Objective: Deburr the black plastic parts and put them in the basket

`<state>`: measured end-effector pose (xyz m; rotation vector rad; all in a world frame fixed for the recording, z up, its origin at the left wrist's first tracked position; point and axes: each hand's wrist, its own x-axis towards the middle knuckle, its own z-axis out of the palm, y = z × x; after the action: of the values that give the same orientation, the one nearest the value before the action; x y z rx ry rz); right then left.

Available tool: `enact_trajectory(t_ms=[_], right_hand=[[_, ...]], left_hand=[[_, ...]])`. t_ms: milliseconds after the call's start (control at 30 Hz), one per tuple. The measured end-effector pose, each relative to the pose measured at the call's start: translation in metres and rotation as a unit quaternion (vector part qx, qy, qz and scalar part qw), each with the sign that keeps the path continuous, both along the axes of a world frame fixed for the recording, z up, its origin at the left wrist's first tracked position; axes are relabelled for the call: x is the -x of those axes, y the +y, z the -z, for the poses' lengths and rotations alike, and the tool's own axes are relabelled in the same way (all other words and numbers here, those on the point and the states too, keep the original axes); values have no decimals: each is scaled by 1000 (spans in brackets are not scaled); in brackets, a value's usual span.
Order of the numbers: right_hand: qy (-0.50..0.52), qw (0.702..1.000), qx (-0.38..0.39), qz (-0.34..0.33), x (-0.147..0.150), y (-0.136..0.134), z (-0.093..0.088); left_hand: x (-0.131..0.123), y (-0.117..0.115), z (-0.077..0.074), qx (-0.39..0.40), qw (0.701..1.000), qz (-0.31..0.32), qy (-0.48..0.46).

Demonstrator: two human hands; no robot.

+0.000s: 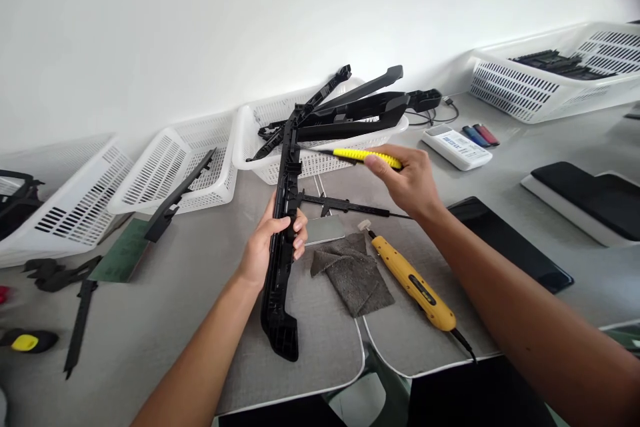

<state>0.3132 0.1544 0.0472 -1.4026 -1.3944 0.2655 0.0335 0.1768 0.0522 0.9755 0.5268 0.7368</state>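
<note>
The left hand was closed around a long black plastic rail, thumb on the left side and fingers wrapped over the right edge, gripping it a little below its middle. The rail stood tilted away from the person, its hooked lower end hanging just over the grey mat at the near edge of the table and its far tip reaching over the white basket of similar black parts. The right hand was to the right of the rail, fingers pinched shut on a yellow-handled tool whose tip pointed left towards the rail's upper half; whether the tip touched the plastic could not be told. Below that hand, a grey cloth and a yellow corded tool lay on the mat. The rail looked light enough for one hand, and stiff but thin, so it would probably flex or twist if held only at one end. Its ribs and clips seemed the fragile spots, and the smooth moulded faces might slip. The thicker spine near the middle, where the left hand sat, looked the soundest place to hold it.
</note>
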Motion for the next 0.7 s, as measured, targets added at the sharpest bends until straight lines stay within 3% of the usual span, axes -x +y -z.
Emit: enact_trajectory(t_ms=[100,267,500,700], right_hand=[[-1,999,-39,31,1,2,0],[23,997,24,-67,1,1,0],[44,997,36,-61,-1,-1,-4],[41,999,-22,27,11,-2,1]], left_hand=[[0,0,0,2,1000,8,-4],[0,1,0,2,1000,-9,0],[0,0,1,10,1000,-5,-4],[1,3,0,9,1000,-22,-13]])
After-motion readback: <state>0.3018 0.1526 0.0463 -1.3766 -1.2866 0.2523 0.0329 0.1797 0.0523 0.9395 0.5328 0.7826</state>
